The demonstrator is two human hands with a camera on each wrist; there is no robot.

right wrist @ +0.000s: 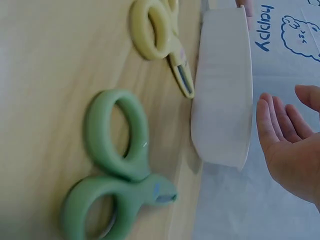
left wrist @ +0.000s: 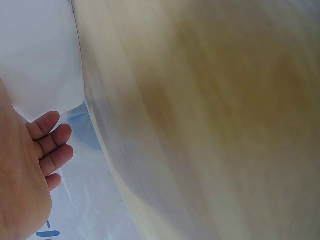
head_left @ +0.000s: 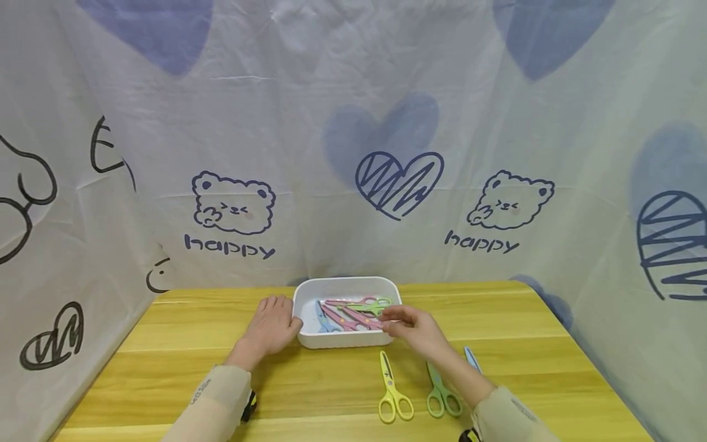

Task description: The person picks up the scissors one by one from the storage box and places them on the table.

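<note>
Right now, the left hand (head_left: 270,326) rested beside the white plastic rectangular tray (head_left: 345,340), its thumb at the left rim, its fingers loosely bent and gripping nothing that showed. Across at the right rim hovered the right hand (head_left: 417,331), fingers half spread, thumb well apart, holding nothing in sight! Inside that tray lay pink-handled scissors (head_left: 341,318), a light-blue pair (head_left: 319,314) at the left and a bright-green pair (head_left: 361,306) on top. Out on the yellow wood-grain desk (head_left: 326,393), pale-yellow scissors (head_left: 389,383) pointed their tip just short of the tray; muted-green scissors (head_left: 436,382) lay to their right, with another blue pair (head_left: 471,356) partly hidden behind the right forearm.
</note>
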